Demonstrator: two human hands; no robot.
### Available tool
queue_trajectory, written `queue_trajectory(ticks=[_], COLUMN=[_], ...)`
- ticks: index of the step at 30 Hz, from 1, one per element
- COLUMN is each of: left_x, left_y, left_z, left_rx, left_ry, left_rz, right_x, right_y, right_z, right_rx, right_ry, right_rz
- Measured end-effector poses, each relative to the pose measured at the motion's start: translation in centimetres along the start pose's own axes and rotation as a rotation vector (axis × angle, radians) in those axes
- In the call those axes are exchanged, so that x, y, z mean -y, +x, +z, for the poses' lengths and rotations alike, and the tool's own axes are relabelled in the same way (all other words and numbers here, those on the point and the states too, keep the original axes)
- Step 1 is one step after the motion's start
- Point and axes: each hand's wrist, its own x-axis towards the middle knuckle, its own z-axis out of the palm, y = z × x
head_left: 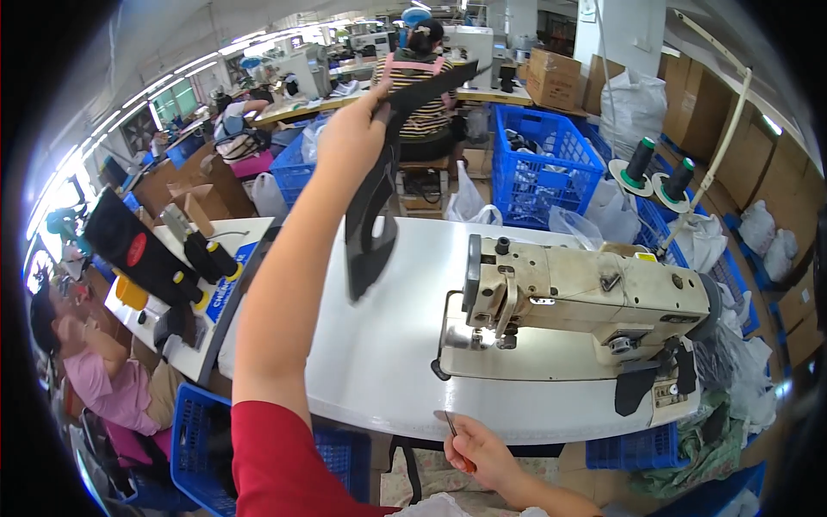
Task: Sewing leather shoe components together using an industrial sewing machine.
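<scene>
The white work table filled the middle of the view, and on its right half sat the cream sewing machine, lamp lit at the needle, nothing under the foot. Beyond the far edge stood a blue crate of cut pieces, and a person in a striped top worked with their back turned. Up went the left hand, arm stretched well out over the table, fingers pinched shut on the top of a black cut fabric piece that hung limp in the air, clear of the surface and well apart from the machine. Down at the near edge, the right hand was curled tight round small thread snips, the blades poking up towards the table rim.

By the look of it, this was the handling step between seams: the piece lifted away from the needle, either for a look or to be set aside. The next move would call for steady control of that floppy piece, keeping it from folding on itself, with the snips held safely clear.
</scene>
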Motion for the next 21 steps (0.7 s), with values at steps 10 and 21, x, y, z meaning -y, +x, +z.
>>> queue_trajectory(ticks=[10, 21], left_x=[-4.2, -6.9], left_y=[-15.2, -25.2], left_z=[-17.2, -22.1], left_rx=[-0.063, 0.198], left_ry=[0.061, 0.265], left_rz=[0.183, 0.096], right_x=[7.7, 4.7], right_y=[-2.3, -0.2], right_z=[4.3, 8.3], right_rx=[0.319, 0.247], right_ry=[-0.386, -0.344], right_rz=[-0.639, -0.760])
